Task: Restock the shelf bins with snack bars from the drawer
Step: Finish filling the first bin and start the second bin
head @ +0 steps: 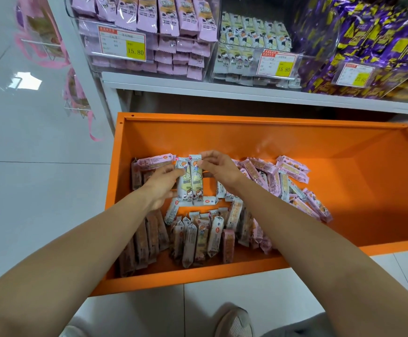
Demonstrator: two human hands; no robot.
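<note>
An orange drawer (246,132) is pulled open below the shelf and holds several loose snack bars (203,237) in pink and pale green wrappers. My left hand (160,186) grips two pale green bars (190,181) upright by their left side. My right hand (218,167) pinches the top edge of the right one. Above, a clear bin of pink bars (173,37) stands at the left, and a clear bin of pale green bars (251,45) stands in the middle of the shelf.
A bin of purple and yellow packs (368,45) fills the right of the white shelf (222,90). Price tags hang on the bin fronts. Pink bags hang on a hook rack (42,45) at the left. My shoe (234,322) stands on the white tile floor.
</note>
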